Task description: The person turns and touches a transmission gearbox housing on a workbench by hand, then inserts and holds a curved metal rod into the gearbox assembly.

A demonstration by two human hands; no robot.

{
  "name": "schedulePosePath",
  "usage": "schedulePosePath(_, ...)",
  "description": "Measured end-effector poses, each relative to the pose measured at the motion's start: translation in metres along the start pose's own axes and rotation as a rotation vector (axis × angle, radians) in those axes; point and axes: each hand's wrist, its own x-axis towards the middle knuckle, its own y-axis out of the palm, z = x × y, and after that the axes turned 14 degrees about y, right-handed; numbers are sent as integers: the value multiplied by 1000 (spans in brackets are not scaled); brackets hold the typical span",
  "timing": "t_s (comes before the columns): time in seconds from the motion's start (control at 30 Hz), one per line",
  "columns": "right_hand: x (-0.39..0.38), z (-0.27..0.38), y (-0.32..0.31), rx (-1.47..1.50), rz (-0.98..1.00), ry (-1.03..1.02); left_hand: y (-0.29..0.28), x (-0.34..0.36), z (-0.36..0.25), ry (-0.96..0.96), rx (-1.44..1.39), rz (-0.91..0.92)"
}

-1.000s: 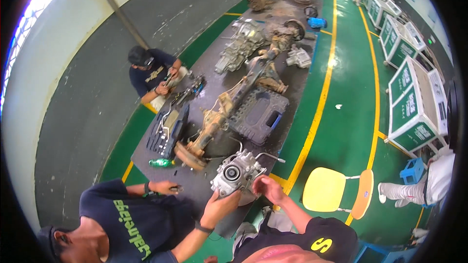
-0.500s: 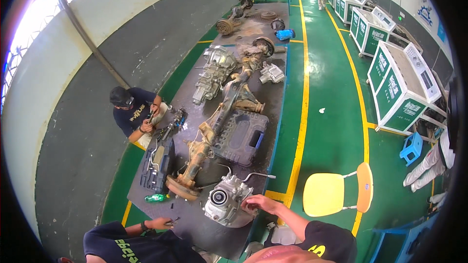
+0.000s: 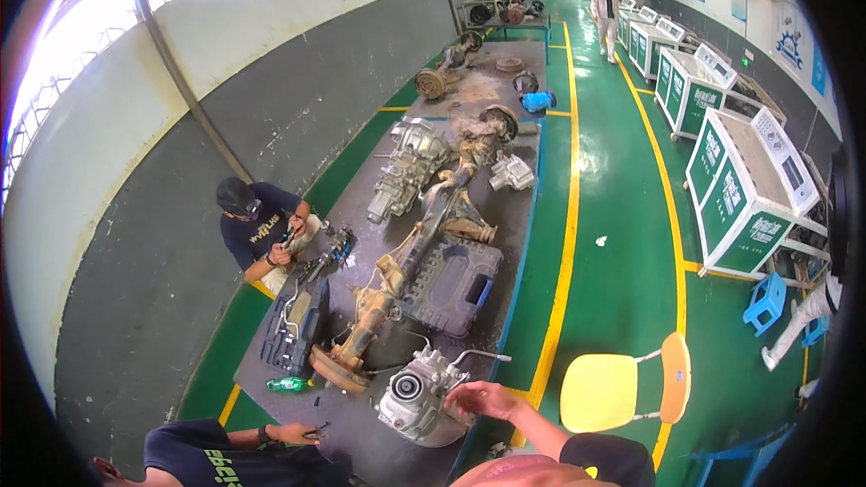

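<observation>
My right hand (image 3: 483,400) reaches in from the lower right, palm down, its fingers loosely bent and apart beside a silver gearbox (image 3: 417,397). The fingertips lie at the casing's right side; whether they touch is unclear. A round shaft opening with a dark ring faces up on the gearbox, and a bent metal lever (image 3: 483,355) sticks out above my hand. My left hand is out of view. To the left, a co-worker's hand (image 3: 298,433) holds a small dark tool over the table. A rusty axle (image 3: 370,320) lies just beyond the gearbox.
A dark tool case (image 3: 451,284) lies beside the axle; a second open case (image 3: 290,329) and a green bottle (image 3: 287,384) are farther left. Another co-worker (image 3: 262,225) handles a part across the table. A yellow chair (image 3: 598,392) stands right of the table.
The view has tilted up, so the scene sits lower in the picture. My right hand stays beside the gearbox. A person in the aisle has come slightly nearer.
</observation>
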Motion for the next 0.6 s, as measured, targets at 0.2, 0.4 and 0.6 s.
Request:
schedulePosePath(0.2, -4, 2, -6, 160, 206, -29, -12, 12, -8, -71, 25, -11)
schedulePosePath(0.4, -1, -1, -14, 268, 332, -51, -11, 17, -14, -118, 42, -27)
schedulePosePath(0.6, 9, 4, -17, 204, 280, 23, -15, 25, -23, -158, 59, -43)
